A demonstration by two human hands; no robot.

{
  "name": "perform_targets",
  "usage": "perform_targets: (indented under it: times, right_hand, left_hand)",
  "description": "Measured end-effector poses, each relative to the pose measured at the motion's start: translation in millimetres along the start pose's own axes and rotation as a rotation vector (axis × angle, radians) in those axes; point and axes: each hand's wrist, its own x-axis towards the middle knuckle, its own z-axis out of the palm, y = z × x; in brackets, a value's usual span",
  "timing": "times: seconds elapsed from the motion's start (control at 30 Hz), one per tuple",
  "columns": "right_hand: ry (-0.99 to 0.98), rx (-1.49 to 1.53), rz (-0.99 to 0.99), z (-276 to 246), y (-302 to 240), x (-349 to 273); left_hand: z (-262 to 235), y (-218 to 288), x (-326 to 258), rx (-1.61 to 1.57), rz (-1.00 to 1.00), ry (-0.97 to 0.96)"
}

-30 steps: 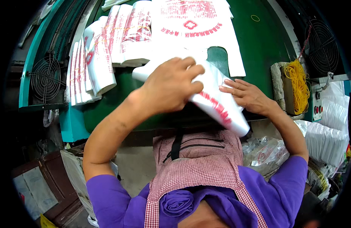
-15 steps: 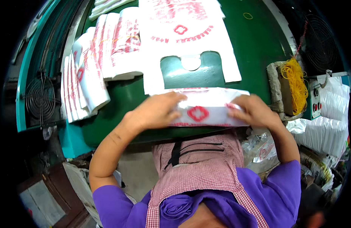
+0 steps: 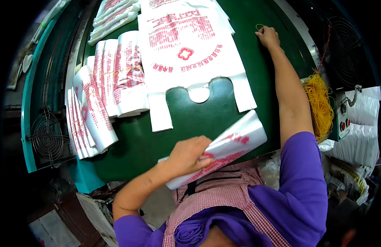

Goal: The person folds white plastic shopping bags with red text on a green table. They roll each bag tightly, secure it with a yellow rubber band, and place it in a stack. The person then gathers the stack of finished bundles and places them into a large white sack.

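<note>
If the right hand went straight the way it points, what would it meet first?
The right hand would likely meet the yellow rubber band at its fingertips; they may already touch.

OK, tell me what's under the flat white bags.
Green tabletop shows around the flat bags and between their handles; anything directly beneath them is covered.

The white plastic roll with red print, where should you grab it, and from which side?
Probably grip the white plastic roll around its middle, coming from the left, as the left hand does: it's long and slanted, with an end sticking out either side of the hand.
</note>
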Motion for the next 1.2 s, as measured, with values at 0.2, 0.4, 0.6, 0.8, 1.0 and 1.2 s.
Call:
perform_targets:
  times: [0.2, 0.4, 0.6, 0.8, 1.0, 1.2]
  right_hand:
    - [0.071, 0.644, -0.199, -23, -54, -56]
    - [0.251, 0.346, 0.028, 3, -24, -19]
    - [-0.076, 0.051, 0.081, -3, -13, 4]
    - [-0.158, 0.923, -0.257, -30, -91, -77]
    - [-0.055, 1.158, -0.797, -90, -158, -271]
    - [-1.091, 2.423, 0.135, -111, -118, -288]
  left_hand:
    - [-12, 4, -59, -0.441, -0.357, 0.274]
    - [-13, 11, -63, -1.064, -0.210, 0.778]
    - [-4, -4, -90, -1.232, -0.170, 0.815]
    - [-9, -13, -47, -1.391, -0.049, 0.870]
    - [-13, -10, -16, -1.473, 0.186, 0.592]
    - [-2, 6, -34, -1.764, 0.314, 0.298]
